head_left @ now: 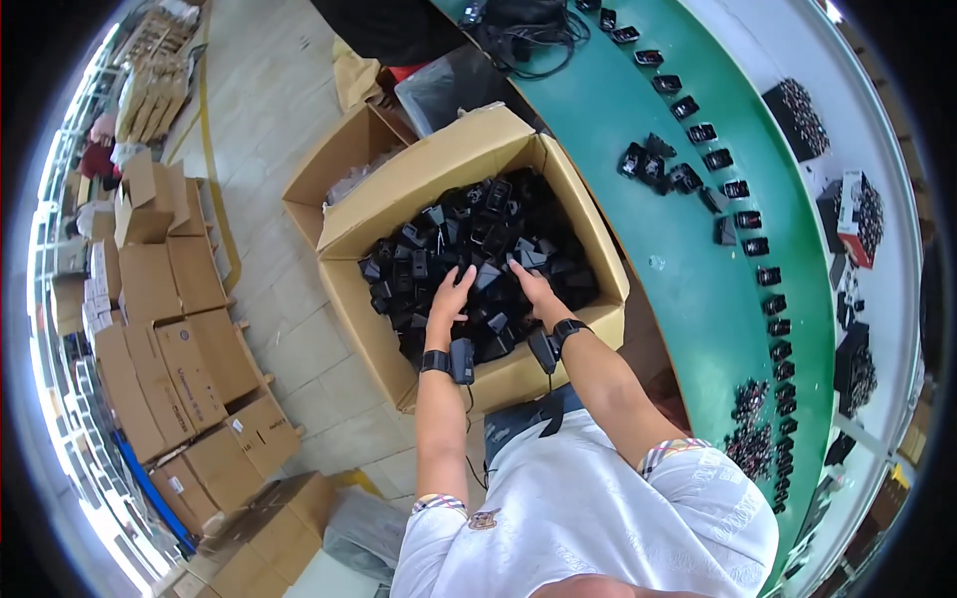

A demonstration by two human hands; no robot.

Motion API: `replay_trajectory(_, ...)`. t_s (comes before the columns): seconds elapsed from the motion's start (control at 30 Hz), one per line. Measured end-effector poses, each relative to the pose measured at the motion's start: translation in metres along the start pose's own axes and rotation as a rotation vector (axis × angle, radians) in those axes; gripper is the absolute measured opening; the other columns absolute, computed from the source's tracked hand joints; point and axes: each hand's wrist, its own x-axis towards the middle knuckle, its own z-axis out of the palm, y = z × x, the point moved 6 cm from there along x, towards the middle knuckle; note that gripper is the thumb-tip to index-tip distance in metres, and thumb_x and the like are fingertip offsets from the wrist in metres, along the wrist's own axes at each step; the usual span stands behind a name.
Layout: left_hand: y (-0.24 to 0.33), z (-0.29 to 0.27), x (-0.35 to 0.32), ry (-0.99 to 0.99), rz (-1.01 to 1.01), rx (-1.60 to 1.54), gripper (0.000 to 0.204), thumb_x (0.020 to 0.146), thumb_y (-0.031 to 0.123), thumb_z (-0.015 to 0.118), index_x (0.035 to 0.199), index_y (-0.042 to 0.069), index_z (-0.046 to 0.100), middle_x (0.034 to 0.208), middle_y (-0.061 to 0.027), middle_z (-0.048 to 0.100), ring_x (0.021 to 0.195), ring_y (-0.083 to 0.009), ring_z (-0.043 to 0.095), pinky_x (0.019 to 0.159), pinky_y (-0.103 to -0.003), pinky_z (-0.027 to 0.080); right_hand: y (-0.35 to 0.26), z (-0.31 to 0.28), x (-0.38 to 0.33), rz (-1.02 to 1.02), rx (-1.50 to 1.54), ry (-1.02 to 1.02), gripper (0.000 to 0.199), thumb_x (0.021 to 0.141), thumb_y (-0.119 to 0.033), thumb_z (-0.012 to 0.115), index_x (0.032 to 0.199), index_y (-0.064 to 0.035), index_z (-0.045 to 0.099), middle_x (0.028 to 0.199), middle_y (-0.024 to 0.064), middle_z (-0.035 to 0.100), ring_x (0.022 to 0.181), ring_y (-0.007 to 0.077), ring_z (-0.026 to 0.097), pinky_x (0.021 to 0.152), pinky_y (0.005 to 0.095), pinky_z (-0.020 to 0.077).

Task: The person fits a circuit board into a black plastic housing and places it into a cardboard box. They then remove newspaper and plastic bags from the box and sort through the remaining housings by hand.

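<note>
A large open cardboard box (351,329) in front of me holds a heap of black plastic housings (419,261), some with grey faces. Both hands reach into it. My left hand (452,296) rests at the near middle of the heap, fingers spread and thumb apart. To its right, my right hand (535,287) has its fingers stretched out, touching or just above the pieces. One grey-faced housing (487,276) lies between the two hands, and neither hand clearly grips it. Parts of the fingers are hidden among the dark pieces. A black strapped device sits on each wrist.
A green table (598,110) curves along the right, with a row of black housings (736,189), a loose cluster (658,167) and a pile of small parts (750,429). Black cables (543,40) lie at its far end. Stacked cartons (189,369) stand left across the tiled floor.
</note>
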Motion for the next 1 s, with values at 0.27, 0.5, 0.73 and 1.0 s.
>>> replay_trajectory(0.27, -0.025, 0.001, 0.037, 0.231, 0.232, -0.148, 0.078, 0.077, 0.051, 0.072, 0.133, 0.003, 0.049, 0.118, -0.0189, 0.063, 0.109, -0.0279, 0.06, 0.095, -0.033, 0.044, -0.021, 0.025, -0.022, 0.072, 0.03, -0.224, 0.094, 0.072, -0.059, 0.073, 0.144, -0.0118, 0.035, 0.143, 0.0143, 0.042, 0.128, 0.038, 0.043, 0.098, 0.0661, 0.0339)
replay_trajectory(0.5, 0.017, 0.031, -0.008, 0.074, 0.434, -0.348, 0.067, 0.086, 0.044, 0.066, 0.127, -0.005, 0.049, 0.125, -0.0212, 0.058, 0.119, -0.0286, 0.053, 0.1, -0.036, 0.04, -0.015, 0.019, -0.022, 0.051, 0.268, -0.431, 0.061, 0.082, -0.05, 0.067, 0.129, -0.0125, 0.056, 0.121, 0.0089, 0.062, 0.108, 0.0257, 0.06, 0.093, 0.0522, 0.0436)
replay_trajectory(0.73, -0.015, 0.029, -0.009, 0.229, 0.25, -0.497, 0.08, 0.087, 0.058, 0.056, 0.14, 0.0, 0.041, 0.138, -0.0234, 0.048, 0.129, -0.0322, 0.045, 0.106, -0.035, 0.034, -0.006, 0.046, -0.001, -0.008, 0.141, -0.296, 0.066, 0.083, -0.053, 0.063, 0.135, -0.0157, 0.05, 0.137, 0.0121, 0.047, 0.124, 0.0334, 0.044, 0.094, 0.0596, 0.0386)
replay_trajectory(1.0, -0.021, 0.037, -0.011, 0.229, 0.315, -0.645, 0.069, 0.093, 0.051, 0.051, 0.14, 0.001, 0.041, 0.138, -0.0191, 0.049, 0.129, -0.0294, 0.045, 0.106, -0.032, 0.033, -0.029, 0.045, -0.028, -0.242, 0.096, -0.253, 0.052, 0.087, -0.042, 0.061, 0.125, -0.0071, 0.058, 0.131, 0.0116, 0.053, 0.119, 0.0274, 0.048, 0.097, 0.043, 0.0394)
